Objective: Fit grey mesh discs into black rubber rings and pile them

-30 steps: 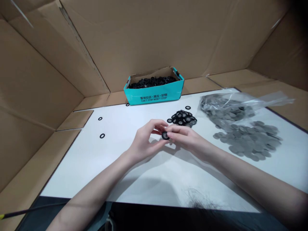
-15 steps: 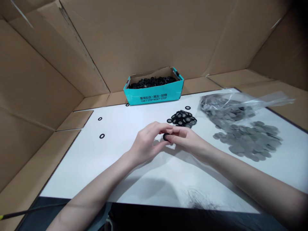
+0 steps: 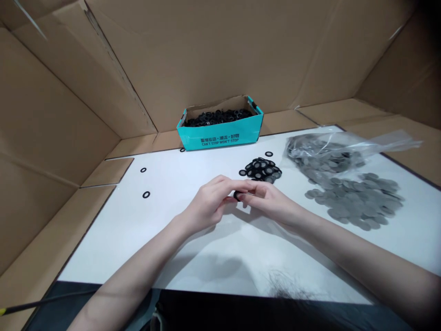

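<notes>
So both hands meet over the middle of the white surface (image 3: 172, 248). The left hand (image 3: 206, 204) and right hand (image 3: 268, 200) each have a fingertip grip pinched shut on one small black ring (image 3: 237, 196), held just above the surface. I can't tell if anything sits inside it, since the fingers cover most of it.

My guess on progress is early to middle. Just beyond the hands there's a small heap of rings (image 3: 261, 169), some with grey centres, and those look finished. What's left looks like a lot more.

Counts:
- 1 ring in hand
- 4 stray rings lying alone: near left (image 3: 146, 194), further left (image 3: 143, 170), by the box's corner (image 3: 182, 150), and one past the heap (image 3: 269, 154)
- 1 teal box (image 3: 220, 137) at the far edge, full of black rings, too many to count
- 1 plastic bag (image 3: 330, 154) of grey discs at far right
- 1 loose spread of grey discs (image 3: 358, 200) nearer on the right, dozens at least
</notes>
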Tool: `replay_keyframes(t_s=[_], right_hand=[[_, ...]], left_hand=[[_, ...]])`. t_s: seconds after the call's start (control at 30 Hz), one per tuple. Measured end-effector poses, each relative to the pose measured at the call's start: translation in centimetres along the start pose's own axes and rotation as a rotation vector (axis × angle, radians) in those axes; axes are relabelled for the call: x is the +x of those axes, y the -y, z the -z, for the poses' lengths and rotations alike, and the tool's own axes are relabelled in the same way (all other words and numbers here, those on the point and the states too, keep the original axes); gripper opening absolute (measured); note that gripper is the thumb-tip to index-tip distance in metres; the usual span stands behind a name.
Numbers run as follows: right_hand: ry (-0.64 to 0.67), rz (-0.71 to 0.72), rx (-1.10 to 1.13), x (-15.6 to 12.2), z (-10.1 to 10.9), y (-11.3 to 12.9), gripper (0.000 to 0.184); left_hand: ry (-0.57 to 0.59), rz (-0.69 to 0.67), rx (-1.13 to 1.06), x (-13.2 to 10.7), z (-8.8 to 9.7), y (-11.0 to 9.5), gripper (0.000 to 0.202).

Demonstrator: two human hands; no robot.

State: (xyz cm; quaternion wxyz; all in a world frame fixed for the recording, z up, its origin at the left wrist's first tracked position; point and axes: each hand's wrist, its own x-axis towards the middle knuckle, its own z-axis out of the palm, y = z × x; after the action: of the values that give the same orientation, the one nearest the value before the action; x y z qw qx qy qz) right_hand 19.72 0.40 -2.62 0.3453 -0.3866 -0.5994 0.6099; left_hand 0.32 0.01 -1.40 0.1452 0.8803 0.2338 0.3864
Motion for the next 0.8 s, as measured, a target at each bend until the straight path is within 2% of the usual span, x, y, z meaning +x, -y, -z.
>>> replay_keyframes(t_s=[0.1, 0.2, 0.37, 0.8], right_hand=[[-0.021, -0.047, 0.042, -0.04, -0.09, -0.14, 0.031], [-0.037, -0.094, 0.087, 0.01, -0.09, -0.34, 0.036], [-0.023, -0.056, 0.068, 0.09, -0.03, -0.34, 0.037], [-0.033, -0.017, -0.013, -0.01, 0.05, 0.18, 0.036]], left_hand=[[0.018, 0.004, -0.002, 0.14, 0.2, -0.02, 0.04], [-0.027, -0.041, 0.067, 0.19, 0.06, 0.12, 0.041], [-0.093, -0.065, 0.174, 0.04, -0.56, 0.32, 0.033], [-0.067, -0.095, 0.117, 0.32, -0.2, -0.15, 0.037]])
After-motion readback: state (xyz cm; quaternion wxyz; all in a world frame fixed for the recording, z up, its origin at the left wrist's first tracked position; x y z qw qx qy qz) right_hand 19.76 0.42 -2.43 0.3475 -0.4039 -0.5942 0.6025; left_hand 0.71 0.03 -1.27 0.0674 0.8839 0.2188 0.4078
